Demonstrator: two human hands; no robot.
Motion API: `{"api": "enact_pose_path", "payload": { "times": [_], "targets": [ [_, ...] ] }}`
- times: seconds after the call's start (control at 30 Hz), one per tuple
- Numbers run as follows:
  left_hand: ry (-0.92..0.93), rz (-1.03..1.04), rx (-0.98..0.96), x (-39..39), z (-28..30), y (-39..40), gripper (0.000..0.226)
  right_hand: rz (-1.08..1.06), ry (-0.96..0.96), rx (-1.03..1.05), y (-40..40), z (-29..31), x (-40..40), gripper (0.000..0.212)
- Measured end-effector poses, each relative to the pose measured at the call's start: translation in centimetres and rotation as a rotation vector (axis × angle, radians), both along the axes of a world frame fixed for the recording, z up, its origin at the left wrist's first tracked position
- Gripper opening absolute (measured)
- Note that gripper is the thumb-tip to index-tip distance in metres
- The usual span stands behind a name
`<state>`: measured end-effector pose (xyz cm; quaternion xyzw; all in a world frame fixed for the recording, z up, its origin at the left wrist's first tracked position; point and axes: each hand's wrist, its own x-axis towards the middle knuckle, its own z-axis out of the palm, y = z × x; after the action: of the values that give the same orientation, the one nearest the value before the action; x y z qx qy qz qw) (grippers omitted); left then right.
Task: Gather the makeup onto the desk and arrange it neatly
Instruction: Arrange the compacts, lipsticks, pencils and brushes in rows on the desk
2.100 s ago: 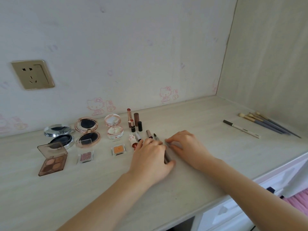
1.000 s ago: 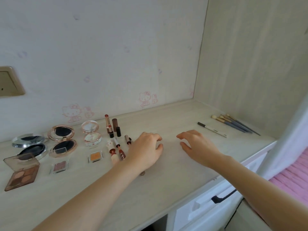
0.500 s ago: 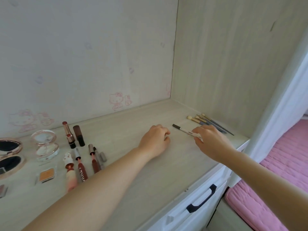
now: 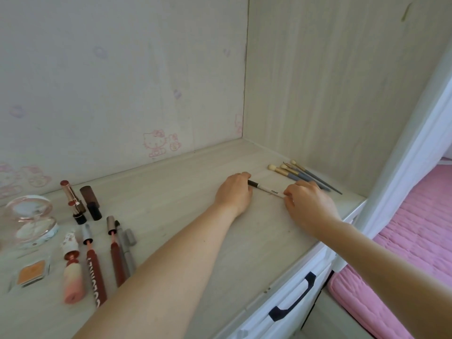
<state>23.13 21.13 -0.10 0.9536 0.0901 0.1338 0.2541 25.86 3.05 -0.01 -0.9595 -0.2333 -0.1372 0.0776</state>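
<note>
A white pencil with a black cap (image 4: pixel 266 190) lies on the pale desk (image 4: pixel 195 182) near its right end. My left hand (image 4: pixel 233 192) holds its black-capped end with curled fingers. My right hand (image 4: pixel 309 204) pinches its white end. Several blue-handled brushes (image 4: pixel 297 173) lie just behind my right hand, by the side wall. At the left lie lip tubes (image 4: pixel 94 263), grey pencils (image 4: pixel 127 248), two standing lipsticks (image 4: pixel 82 204), an open round compact (image 4: pixel 31 222) and a small orange pan (image 4: pixel 33 271).
The back wall carries pink cat stickers (image 4: pixel 159 143). A wooden side wall (image 4: pixel 342 94) closes the desk's right end. Below the front edge is a white drawer with a black handle (image 4: pixel 292 299). A pink bed (image 4: pixel 403 253) lies to the right.
My view has swung right, away from the compacts and palette. Both hands left the grey pencils and moved right to the white pencil, and each now holds one end of it.
</note>
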Motion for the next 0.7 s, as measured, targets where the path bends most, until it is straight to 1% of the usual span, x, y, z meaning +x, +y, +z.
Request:
{"api": "enact_pose_path", "payload": {
  "times": [0.13, 0.23, 0.43, 0.63, 0.7],
  "targets": [
    [-0.051, 0.034, -0.074, -0.7, -0.2, 0.3, 0.042, -0.015, -0.005, -0.006, 0.4, 0.2, -0.2, 0.024],
    [-0.125, 0.085, -0.154, -1.8, -0.2, 0.5, 0.039, -0.034, -0.022, 0.056, 0.5, 0.5, -0.9, 0.025],
    [-0.267, 0.140, -0.423, -4.4, 1.8, 1.7, 0.022, 0.002, -0.089, 0.166, 1.4, 1.9, -3.3, 0.021],
    [-0.287, 0.106, -0.584, -9.1, 4.8, 3.9, 0.012, 0.083, -0.054, 0.273, 2.3, 3.8, -7.1, 0.022],
    [-0.285, 0.095, -0.633, -11.3, 5.5, 4.7, 0.012, 0.115, -0.031, 0.315, 2.8, 4.2, -8.8, 0.021]
  ]
}}
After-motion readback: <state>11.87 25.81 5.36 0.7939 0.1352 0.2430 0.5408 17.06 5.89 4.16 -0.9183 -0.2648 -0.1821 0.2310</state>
